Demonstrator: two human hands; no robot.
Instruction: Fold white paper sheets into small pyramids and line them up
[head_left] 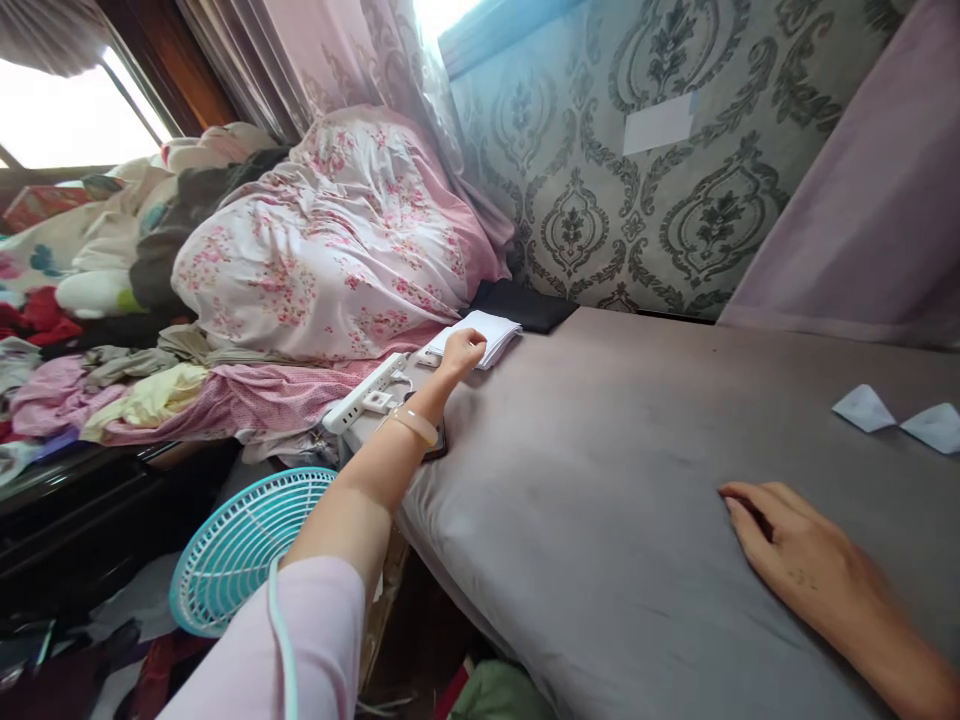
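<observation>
My left hand [463, 350] stretches far forward to a stack of white paper [496, 335] at the bed's left edge. Its fingers are curled in a pinch over the top of the stack, at the paper; how many sheets they grip is hidden. My right hand [802, 560] rests on the grey bed sheet [600, 480] with nothing in it, its fingers loosely bent and the thumb apart from them. Beyond it, towards the right edge, lies a folded white paper piece [864, 408] with a second folded one [934, 428] beside it.
A white power strip [365, 393] with plugs and a dark phone [436, 442] lie by my left forearm. Below stands a turquoise fan [244, 550]. A flat black item [529, 305] lies behind the paper. Floral bedding [322, 260] and clothes [150, 395] are heaped at the left.
</observation>
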